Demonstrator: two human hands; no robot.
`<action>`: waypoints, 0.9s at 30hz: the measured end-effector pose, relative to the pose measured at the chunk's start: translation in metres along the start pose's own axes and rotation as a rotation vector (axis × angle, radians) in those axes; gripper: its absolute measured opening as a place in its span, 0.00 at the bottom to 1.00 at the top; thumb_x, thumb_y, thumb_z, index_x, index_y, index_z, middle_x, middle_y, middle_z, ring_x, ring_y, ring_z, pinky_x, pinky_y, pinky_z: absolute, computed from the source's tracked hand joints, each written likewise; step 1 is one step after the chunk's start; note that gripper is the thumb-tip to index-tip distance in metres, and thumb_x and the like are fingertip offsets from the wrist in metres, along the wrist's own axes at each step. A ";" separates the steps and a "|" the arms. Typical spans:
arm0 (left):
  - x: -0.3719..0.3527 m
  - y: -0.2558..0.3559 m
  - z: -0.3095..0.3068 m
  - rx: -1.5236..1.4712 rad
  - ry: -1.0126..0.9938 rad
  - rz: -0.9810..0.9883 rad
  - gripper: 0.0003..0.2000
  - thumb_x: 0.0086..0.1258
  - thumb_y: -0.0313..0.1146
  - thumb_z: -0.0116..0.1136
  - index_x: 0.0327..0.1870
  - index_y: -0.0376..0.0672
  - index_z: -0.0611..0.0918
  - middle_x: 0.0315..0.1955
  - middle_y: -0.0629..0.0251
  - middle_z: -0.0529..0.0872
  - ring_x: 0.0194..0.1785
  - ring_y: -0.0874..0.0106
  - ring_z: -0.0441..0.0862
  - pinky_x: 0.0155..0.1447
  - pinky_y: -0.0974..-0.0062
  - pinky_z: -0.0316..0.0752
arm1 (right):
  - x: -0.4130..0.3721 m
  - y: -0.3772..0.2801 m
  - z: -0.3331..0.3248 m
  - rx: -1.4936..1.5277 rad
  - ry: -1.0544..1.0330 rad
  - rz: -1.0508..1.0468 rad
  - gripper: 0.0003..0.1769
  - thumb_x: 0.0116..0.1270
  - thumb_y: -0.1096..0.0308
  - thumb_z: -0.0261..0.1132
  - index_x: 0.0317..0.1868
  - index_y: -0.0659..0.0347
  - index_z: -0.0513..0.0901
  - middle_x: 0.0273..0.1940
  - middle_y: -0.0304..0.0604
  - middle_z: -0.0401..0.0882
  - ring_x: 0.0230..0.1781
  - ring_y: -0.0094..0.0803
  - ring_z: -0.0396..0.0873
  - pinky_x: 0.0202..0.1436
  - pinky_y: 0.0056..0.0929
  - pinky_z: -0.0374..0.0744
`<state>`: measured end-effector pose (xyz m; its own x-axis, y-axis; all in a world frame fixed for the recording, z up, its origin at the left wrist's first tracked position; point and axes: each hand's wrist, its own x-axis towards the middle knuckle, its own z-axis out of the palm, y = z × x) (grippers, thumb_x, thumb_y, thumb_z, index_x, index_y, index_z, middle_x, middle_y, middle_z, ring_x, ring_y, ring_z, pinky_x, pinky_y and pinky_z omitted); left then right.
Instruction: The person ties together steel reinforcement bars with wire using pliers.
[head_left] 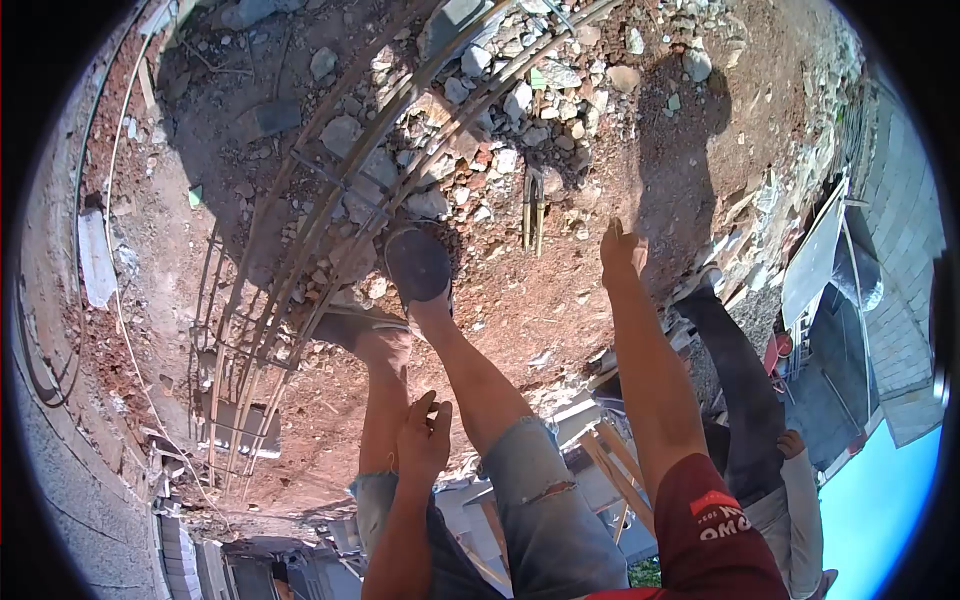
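My left hand (423,437) is held in front of my shins, its fingers loosely bent and apart, with nothing visible in it. My right hand (623,252) reaches out over the reddish dirt, fingers folded together; whether anything small is inside I cannot make out. Between it and the rubble is a slim two-pronged tool (533,212), like pincers with yellowish handles, apart from both hands. A long cage of steel reinforcing bars (330,205) tied with cross-ties runs beside my feet. My dark shoe (418,264) is close against the bars.
Broken stones (520,100) lie around the upper part of the cage. At right, another person in dark trousers (735,370) stands near me, one hand (791,443) lowered. Wooden pieces (615,465) are behind my legs. A pale slab (97,258) and a thin cable (122,310) lie left.
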<state>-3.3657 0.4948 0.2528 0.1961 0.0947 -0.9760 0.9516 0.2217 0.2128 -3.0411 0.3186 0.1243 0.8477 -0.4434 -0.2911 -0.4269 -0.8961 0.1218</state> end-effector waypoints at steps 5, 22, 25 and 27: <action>0.014 0.045 -0.013 -0.145 0.157 0.113 0.18 0.73 0.36 0.55 0.59 0.34 0.76 0.41 0.60 0.82 0.35 0.77 0.78 0.37 0.78 0.74 | -0.012 -0.104 0.012 0.727 -0.508 -0.238 0.16 0.65 0.61 0.66 0.43 0.68 0.81 0.29 0.39 0.81 0.28 0.22 0.75 0.31 0.24 0.74; -0.064 0.023 -0.021 -0.374 0.143 0.010 0.14 0.73 0.34 0.55 0.53 0.34 0.79 0.29 0.65 0.82 0.33 0.81 0.76 0.39 0.80 0.72 | -0.050 -0.107 -0.175 1.559 -0.157 0.020 0.18 0.76 0.55 0.53 0.48 0.61 0.80 0.18 0.27 0.62 0.13 0.13 0.56 0.13 0.17 0.56; -0.120 0.073 -0.023 -0.196 0.158 0.259 0.14 0.72 0.35 0.55 0.50 0.32 0.81 0.32 0.63 0.84 0.36 0.79 0.78 0.42 0.78 0.74 | -0.102 -0.081 -0.272 1.515 -0.145 -0.180 0.14 0.76 0.59 0.55 0.49 0.60 0.80 0.18 0.25 0.61 0.15 0.11 0.53 0.15 0.16 0.53; -0.158 0.116 -0.025 -0.213 0.133 0.411 0.15 0.72 0.37 0.55 0.48 0.33 0.81 0.30 0.65 0.82 0.34 0.78 0.77 0.39 0.77 0.74 | -0.132 -0.054 -0.298 1.175 -0.105 -0.340 0.12 0.75 0.67 0.56 0.52 0.62 0.79 0.21 0.32 0.69 0.20 0.18 0.65 0.21 0.22 0.66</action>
<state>-3.2924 0.5294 0.4329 0.5005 0.3363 -0.7978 0.7294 0.3326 0.5978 -3.0360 0.4196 0.4389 0.9649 -0.1384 -0.2232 -0.2598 -0.3780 -0.8886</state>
